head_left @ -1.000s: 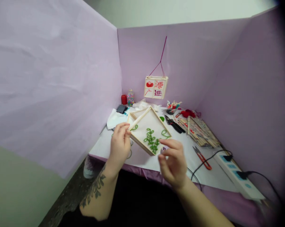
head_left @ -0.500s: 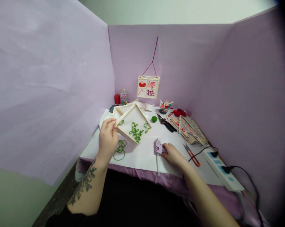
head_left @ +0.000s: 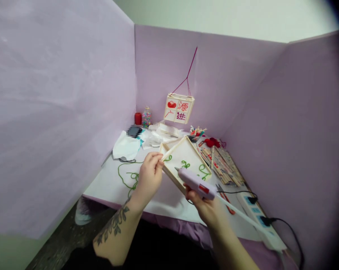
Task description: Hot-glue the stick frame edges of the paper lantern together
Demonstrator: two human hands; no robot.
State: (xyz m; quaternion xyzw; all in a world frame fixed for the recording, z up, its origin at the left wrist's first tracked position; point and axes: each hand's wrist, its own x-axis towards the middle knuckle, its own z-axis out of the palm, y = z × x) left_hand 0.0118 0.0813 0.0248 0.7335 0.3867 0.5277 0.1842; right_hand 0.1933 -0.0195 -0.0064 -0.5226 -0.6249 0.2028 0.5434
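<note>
Lilac partition panels enclose a worktop [head_left: 113,180] covered in white sheet, with a small hanging sign [head_left: 179,108] at the back corner. The left hand [head_left: 149,174] is closed in a pinch, thumb and fingertips gripping the near left edge of a wooden frame [head_left: 199,154] where a loose stick [head_left: 172,149] lies across it; the frame is held tilted above the middle of the worktop, its point toward the back. The right hand [head_left: 207,206] is wrapped around the grip of a lilac glue gun [head_left: 196,182], whose nozzle points left, low over the frame's near edge beside the green cord motif [head_left: 185,164] on the white backing. Loose green cord [head_left: 127,178] trails near the left edge of the worktop, white cloth [head_left: 126,146] lies toward the back left, and a stack of sticks [head_left: 222,161], red snips [head_left: 224,193] and a power strip [head_left: 255,208] line the right edge. For a clean bond, the frame is best steadied level, the nozzle brought close to the joint before the trigger is squeezed, the bead kept thin, and the pinching fingertips held clear of hot glue; whether the nozzle touches the wood cannot be told.
</note>
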